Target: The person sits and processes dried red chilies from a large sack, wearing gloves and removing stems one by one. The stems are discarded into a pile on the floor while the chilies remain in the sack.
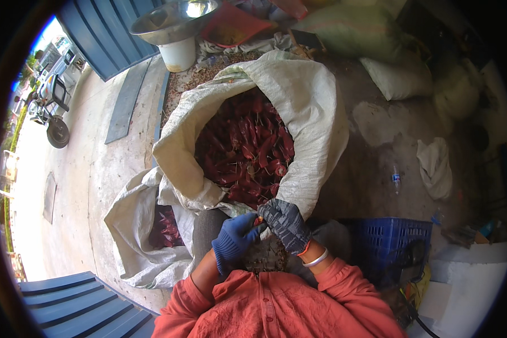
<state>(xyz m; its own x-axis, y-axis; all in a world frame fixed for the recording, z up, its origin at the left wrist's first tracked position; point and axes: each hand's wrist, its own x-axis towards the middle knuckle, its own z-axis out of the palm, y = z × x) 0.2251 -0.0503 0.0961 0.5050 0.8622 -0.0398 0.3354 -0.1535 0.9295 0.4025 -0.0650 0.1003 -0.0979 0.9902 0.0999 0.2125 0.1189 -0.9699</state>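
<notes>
A large white woven sack [312,114] stands before me with its rim rolled outward. Dried red chili peppers [247,143], many with pale stems, fill its mouth. My left hand [236,236], in a blue knitted glove, meets my right hand [284,222], in a dark grey glove, at the sack's near rim. Between their fingertips shows a small part of a red-orange chili pepper [258,221]; the fingers hide most of it. Both hands appear closed on it. Left of my knee, a second white woven sack [131,219] holds more red chili peppers [167,228].
A blue plastic crate [391,236] stands at my right. Farther right lie a plastic bottle [396,179] and a crumpled white sack [435,169]. Beyond the big sack, a metal basin [164,27] rests on a white bucket [178,55], near a red scoop-shaped container [236,25].
</notes>
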